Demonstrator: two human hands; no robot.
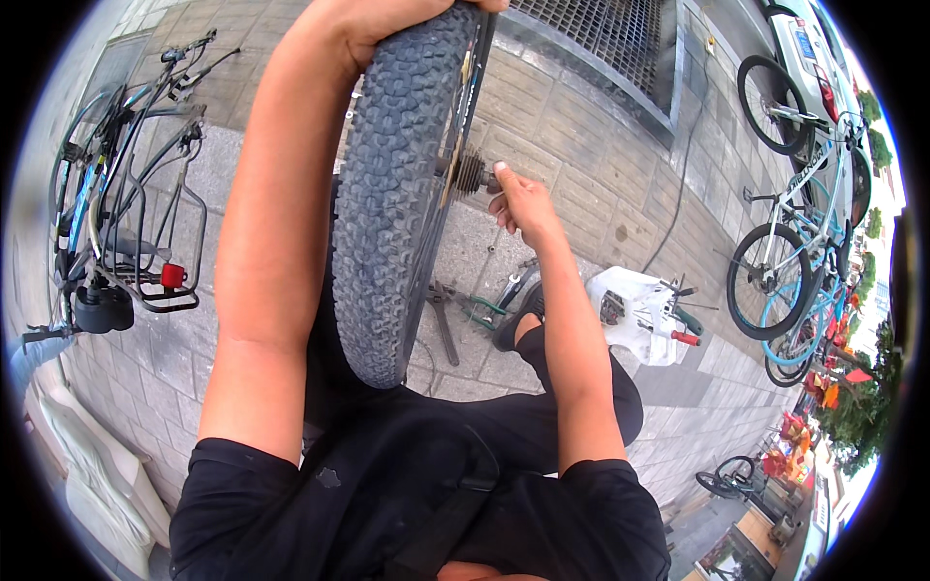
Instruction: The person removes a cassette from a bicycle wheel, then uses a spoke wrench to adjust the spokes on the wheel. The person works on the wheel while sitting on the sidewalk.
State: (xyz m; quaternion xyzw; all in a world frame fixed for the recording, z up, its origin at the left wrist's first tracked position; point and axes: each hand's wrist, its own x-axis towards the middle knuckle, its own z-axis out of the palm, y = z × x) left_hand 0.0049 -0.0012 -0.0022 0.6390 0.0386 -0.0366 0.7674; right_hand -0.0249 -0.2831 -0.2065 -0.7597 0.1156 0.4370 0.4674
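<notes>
Paving (601, 194), parked bicycles (810, 174), tools (444, 331) beside wheel (392, 203)

Bright, diffuse daylight leaves faint shadows, glare whitens the far right, and straight lines bend near the rim.

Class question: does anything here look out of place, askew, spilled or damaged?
Yes: the wheel is off any bike, its sprockets exposed, with the left hand on top and the right hand at its axle. A dark wrench-like tool lies loose on the paving, apart from the white container. I see no spill or damage.
</notes>
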